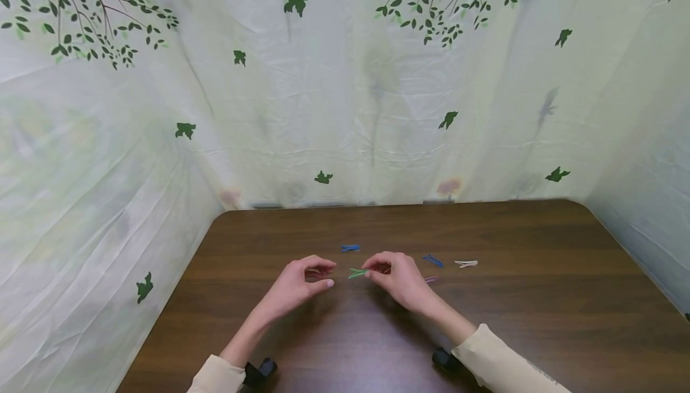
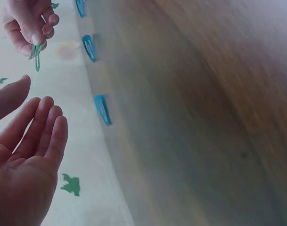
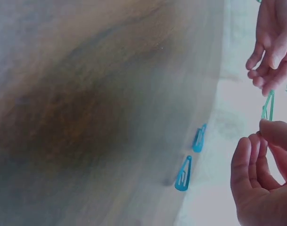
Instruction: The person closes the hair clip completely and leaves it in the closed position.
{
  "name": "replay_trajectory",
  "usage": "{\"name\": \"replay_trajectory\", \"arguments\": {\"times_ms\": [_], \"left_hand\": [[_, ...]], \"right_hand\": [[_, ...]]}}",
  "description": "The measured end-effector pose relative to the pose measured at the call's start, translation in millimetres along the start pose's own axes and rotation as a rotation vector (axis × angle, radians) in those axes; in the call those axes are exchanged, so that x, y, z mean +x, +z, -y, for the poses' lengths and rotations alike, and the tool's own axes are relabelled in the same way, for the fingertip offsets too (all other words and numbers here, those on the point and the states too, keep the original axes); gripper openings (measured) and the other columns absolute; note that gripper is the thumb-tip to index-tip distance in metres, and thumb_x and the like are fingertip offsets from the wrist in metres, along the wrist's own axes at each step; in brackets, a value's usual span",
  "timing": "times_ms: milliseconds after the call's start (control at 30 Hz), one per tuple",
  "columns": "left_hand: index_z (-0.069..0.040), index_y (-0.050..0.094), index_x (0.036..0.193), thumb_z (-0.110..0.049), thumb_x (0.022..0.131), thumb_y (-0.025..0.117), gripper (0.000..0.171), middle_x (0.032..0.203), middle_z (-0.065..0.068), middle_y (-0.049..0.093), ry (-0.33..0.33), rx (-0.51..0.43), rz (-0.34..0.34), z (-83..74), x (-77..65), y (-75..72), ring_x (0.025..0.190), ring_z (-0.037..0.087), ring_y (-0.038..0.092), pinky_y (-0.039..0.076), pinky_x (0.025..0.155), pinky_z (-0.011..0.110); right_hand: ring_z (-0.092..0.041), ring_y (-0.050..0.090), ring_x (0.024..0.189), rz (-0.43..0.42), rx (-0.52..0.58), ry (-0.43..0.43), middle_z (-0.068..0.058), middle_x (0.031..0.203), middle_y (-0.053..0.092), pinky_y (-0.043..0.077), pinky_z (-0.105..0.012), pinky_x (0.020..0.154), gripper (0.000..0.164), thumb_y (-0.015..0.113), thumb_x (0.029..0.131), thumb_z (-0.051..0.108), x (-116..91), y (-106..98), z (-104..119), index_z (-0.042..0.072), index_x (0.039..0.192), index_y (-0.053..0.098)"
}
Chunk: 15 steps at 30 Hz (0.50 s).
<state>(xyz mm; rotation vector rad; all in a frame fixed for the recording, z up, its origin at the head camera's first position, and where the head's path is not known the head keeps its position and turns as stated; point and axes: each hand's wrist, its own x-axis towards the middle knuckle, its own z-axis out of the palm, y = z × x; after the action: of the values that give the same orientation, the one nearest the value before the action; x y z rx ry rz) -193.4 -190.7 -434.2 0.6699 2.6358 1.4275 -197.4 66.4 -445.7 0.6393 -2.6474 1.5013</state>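
My right hand (image 1: 400, 279) pinches a green snap hair clip (image 1: 357, 273) between thumb and fingertips, above the table. The clip's narrow end points toward my left hand (image 1: 302, 279), and its two arms stand apart in the right wrist view. Fingers extended and relaxed, the left hand faces the clip with a gap between them and holds nothing. Behind the hands lies a blue hair clip (image 1: 350, 248). Another blue hair clip (image 1: 433, 260) lies beyond the right hand, with a white hair clip (image 1: 466, 263) to its right. A pink clip (image 1: 431, 279) is partly hidden by that hand.
The brown wooden table (image 1: 539, 315) reaches back to a pale fabric curtain (image 1: 345, 111) printed with leaves and birds. Curtains also close off both sides. Dark wrist straps (image 1: 261, 372) sit near the cream sleeves (image 1: 504, 360).
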Motion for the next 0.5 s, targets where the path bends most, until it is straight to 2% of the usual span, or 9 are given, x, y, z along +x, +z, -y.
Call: {"name": "replay_trajectory", "arguments": {"times_ms": [133, 300, 500], "left_hand": [[-0.008, 0.069, 0.115, -0.007, 0.087, 0.075, 0.028, 0.115, 0.013, 0.067, 0.003, -0.016, -0.015, -6.8, -1.0, 3.1, 0.1, 0.024, 0.067, 0.051, 0.09, 0.046], [-0.011, 0.07, 0.114, -0.007, 0.086, 0.076, 0.029, 0.114, 0.013, 0.067, 0.013, -0.036, -0.024, -14.8, -2.1, 9.2, 0.1, 0.031, 0.066, 0.05, 0.091, 0.05], [-0.012, 0.07, 0.114, -0.008, 0.086, 0.077, 0.029, 0.113, 0.01, 0.067, 0.039, -0.043, -0.045, -17.9, -4.4, 17.9, 0.1, 0.027, 0.066, 0.051, 0.09, 0.04]], "right_hand": [[-0.008, 0.063, 0.079, -0.037, 0.008, 0.008, 0.014, 0.089, 0.068, 0.051, -0.028, 0.07, 0.011, 0.075, 0.089, 0.014, -6, -4, 1, 0.023, 0.094, 0.075], [-0.008, 0.062, 0.077, -0.066, 0.025, 0.011, 0.012, 0.091, 0.068, 0.052, -0.028, 0.07, 0.014, 0.076, 0.087, 0.012, -13, -9, 2, 0.023, 0.094, 0.075], [-0.007, 0.062, 0.076, -0.093, 0.03, -0.008, 0.013, 0.091, 0.067, 0.052, -0.027, 0.069, 0.013, 0.075, 0.087, 0.012, -22, -14, 4, 0.023, 0.096, 0.074]]}}
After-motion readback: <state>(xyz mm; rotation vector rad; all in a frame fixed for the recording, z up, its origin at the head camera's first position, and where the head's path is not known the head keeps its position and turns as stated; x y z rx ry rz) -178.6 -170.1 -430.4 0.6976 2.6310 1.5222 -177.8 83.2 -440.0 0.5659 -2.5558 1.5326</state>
